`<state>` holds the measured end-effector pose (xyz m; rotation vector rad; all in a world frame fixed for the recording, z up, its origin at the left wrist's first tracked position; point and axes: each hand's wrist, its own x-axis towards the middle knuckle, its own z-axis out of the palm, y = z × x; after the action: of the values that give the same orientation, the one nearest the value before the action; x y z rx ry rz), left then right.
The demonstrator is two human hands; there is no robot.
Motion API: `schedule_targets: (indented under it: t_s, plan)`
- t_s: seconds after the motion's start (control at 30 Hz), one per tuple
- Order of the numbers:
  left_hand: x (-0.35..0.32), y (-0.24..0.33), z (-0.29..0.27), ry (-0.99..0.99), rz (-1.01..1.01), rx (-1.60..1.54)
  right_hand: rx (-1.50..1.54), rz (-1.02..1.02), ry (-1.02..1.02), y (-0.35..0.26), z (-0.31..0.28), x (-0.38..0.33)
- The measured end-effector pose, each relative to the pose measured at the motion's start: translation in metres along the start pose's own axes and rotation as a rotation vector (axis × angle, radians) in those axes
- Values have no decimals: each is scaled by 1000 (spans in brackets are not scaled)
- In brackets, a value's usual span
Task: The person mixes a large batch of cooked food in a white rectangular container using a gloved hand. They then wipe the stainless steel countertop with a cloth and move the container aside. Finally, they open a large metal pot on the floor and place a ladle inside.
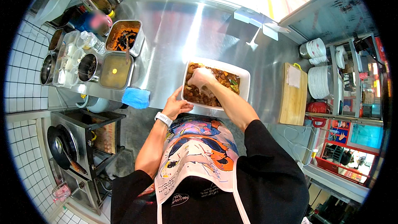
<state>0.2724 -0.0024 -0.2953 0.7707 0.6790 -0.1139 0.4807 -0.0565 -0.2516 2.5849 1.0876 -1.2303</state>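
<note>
**prep_newbie:** Steel everywhere on this counter [174,29]. Going left to right: sauce tubs [118,56] by the tiled wall, a blue cloth [136,98], then the white rectangular tray [245,84] of brown braised chunks right in front of the person. How far along would you say this is?

**wok_lurker:** Midway, I'd guess. The tray looks full and sauced, so the cooking part seems done, but the person is still working in the food, so the sorting or mixing isn't finished. Wooden cutting board [293,95] off to the right sits unused.

**prep_newbie:** And the hands?

**wok_lurker:** Left hand [176,107], the one with the white watch, has its fingers curled over the tray's near left rim, steadying it. Right hand [202,79] reaches in from above, elbow bent, fingers bunched down in the food. Can't tell if it's actually pinching a piece.
</note>
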Motion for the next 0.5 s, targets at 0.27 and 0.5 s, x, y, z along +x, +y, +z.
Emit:
schedule_targets:
  t_s: [0.27, 0.5]
  plan:
    - [1, -3, 10, 17, 8, -55, -277, -227, 102, 26, 9, -71]
    - [-5, -14, 23, 171, 73, -37, -362, -431, 117, 107, 11, -101]
